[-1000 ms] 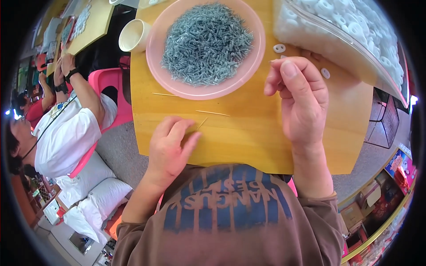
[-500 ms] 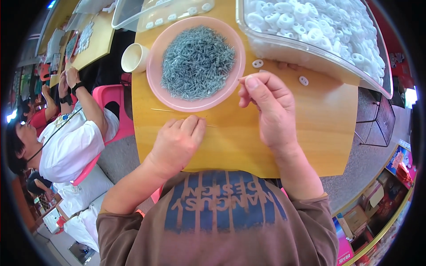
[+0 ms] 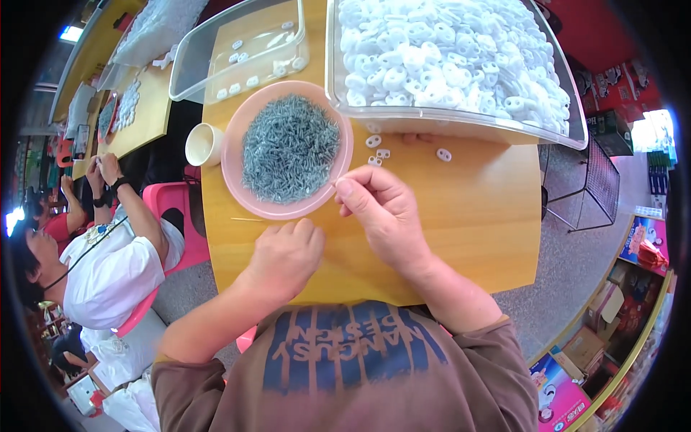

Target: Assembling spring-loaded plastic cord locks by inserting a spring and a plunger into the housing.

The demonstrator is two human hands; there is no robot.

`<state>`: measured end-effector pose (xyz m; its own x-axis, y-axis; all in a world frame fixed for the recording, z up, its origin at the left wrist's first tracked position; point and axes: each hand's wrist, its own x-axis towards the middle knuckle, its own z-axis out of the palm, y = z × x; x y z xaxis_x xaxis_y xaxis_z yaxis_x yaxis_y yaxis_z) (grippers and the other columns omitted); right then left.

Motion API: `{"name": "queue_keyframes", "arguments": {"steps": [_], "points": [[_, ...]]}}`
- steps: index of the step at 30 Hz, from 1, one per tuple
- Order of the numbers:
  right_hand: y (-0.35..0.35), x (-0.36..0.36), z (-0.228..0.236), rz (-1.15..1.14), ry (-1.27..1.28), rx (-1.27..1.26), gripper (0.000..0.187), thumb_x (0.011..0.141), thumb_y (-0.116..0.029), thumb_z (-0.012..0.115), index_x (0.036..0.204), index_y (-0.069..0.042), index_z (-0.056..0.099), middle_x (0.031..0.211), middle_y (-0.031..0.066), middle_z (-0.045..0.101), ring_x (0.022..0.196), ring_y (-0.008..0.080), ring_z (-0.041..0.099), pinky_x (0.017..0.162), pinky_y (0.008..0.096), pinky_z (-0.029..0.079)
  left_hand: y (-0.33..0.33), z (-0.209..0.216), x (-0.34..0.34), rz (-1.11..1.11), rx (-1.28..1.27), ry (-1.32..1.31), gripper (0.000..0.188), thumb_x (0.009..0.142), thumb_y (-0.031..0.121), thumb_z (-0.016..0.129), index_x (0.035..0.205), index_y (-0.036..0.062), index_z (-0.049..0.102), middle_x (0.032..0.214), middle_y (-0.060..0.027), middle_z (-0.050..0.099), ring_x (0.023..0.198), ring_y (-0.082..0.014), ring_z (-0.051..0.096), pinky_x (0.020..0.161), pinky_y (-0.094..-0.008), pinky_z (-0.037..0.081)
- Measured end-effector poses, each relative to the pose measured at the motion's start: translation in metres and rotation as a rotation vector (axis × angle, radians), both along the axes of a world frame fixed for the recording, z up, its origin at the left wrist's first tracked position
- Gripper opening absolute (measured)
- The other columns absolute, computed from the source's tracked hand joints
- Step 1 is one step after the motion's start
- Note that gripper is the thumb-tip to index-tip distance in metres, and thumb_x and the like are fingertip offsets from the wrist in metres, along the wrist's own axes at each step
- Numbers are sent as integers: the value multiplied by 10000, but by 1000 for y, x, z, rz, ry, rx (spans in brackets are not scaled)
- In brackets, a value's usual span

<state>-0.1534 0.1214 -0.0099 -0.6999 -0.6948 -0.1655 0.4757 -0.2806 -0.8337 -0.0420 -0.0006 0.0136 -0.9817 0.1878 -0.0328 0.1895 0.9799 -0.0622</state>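
Note:
My right hand [image 3: 381, 216] hovers at the right rim of a round pink plate [image 3: 241, 198]. Its thumb and forefinger are pinched together, on something too small to make out. The plate carries a heap of small grey, see-through, spring-like pieces [image 3: 288, 147]. Below the plate, my left hand [image 3: 288, 252] is at the table with its fingers curled under; whatever they hold is hidden. A thin wooden stick [image 3: 248, 219] lies between the plate and my left hand. White oval pieces with two holes, such as this one [image 3: 444, 154], lie beyond my right hand.
A large clear bin [image 3: 461, 115] full of white two-holed pieces stands at the back right. A shallower clear tub [image 3: 188, 66] with several such pieces is behind the plate. A cream cup [image 3: 204, 145] stands left of it. A person in white [image 3: 115, 248] sits to the left.
My head view has shifted, showing more of the tub and bin. My right hand has come nearer the plate's rim, still pinched. My left hand stays curled near the table.

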Motion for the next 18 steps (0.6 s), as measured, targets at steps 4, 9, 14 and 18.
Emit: {"name": "queue_keyframes", "arguments": {"steps": [4,9,14,18], "points": [[4,6,20,8,171,10,120,845,-113,537,896,-7,557,808,19,544,706,67,495,655,198,413,6,38,15,561,1019,-148,52,724,71,521,711,57,473,753,-76,504,532,-101,445,472,-213,354],[10,24,48,334,329,128,164,859,-116,513,969,4,523,858,33,534,769,77,503,696,215,420,11,54,26,621,1949,71,46,790,-1,461,832,18,457,885,-73,503,688,-73,455,634,-208,399],[11,44,66,402,2,89,204,878,-166,487,983,8,509,849,43,534,770,84,505,700,224,428,6,45,42,514,1865,257,53,790,-2,464,841,11,453,929,-92,497,780,-78,447,689,-213,393],[8,56,65,534,-13,73,174,883,-163,478,913,4,520,778,35,539,708,84,509,645,222,426,0,46,50,458,1676,352,58,774,1,482,826,17,461,932,-107,502,757,-91,455,676,-218,393]]}}
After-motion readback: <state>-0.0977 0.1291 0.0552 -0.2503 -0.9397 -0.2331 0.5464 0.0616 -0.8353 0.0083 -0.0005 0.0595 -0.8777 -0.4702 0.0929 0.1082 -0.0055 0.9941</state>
